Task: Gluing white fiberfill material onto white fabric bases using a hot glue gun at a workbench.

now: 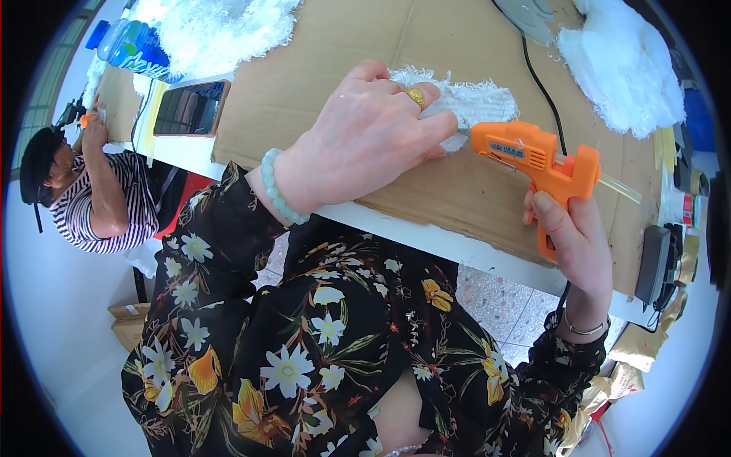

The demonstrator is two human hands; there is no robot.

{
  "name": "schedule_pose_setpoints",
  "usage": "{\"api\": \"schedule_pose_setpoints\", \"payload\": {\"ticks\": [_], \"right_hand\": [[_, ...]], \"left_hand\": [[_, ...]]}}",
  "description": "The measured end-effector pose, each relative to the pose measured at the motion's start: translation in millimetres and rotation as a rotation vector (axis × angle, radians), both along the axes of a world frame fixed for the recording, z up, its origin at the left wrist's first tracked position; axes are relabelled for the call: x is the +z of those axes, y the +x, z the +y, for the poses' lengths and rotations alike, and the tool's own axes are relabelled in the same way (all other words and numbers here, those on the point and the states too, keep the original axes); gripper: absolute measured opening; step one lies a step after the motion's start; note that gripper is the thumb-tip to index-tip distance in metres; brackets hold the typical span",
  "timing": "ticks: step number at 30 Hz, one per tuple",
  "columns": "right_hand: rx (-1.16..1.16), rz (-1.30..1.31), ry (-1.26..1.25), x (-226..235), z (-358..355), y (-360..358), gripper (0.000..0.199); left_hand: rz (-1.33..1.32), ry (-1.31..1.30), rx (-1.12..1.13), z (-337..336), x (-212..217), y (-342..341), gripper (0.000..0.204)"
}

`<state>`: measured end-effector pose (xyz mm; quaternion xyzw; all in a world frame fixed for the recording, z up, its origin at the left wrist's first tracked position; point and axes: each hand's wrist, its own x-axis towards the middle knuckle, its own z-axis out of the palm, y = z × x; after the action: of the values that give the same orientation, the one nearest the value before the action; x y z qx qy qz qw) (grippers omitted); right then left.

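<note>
Glue gun (533, 160) in R hand (575, 244), nozzle at white fuzzy strip (476, 103).

I see an orange glue gun (537, 164) with a black cord (544, 91), white fluffy fabric (472, 99), brown cardboard (426, 46), and a pale green bead bracelet (278, 190) beside a gold ring (416, 96); my sleeves (221, 251) are black with white, yellow and orange flowers, the co-worker's shirt (114, 198) is black-and-white striped, and the bottle (129, 46) is blue and green
</note>
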<state>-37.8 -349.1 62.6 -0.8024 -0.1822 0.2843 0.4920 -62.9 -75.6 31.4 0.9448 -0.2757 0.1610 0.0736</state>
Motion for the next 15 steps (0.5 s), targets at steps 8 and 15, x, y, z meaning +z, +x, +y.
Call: {"api": "schedule_pose_setpoints", "payload": {"ticks": [8, 15], "right_hand": [[-0.062, -0.061, 0.030, -1.9, 5.7, 2.7, 0.034], [-0.052, -0.059, -0.014, -4.1, 5.4, 6.4, 0.032]], "left_hand": [[-0.121, -0.089, -0.039, 0.1, -6.1, 3.1, 0.023], [-0.132, -0.094, -0.030, 0.5, -7.8, 3.3, 0.023]]}}
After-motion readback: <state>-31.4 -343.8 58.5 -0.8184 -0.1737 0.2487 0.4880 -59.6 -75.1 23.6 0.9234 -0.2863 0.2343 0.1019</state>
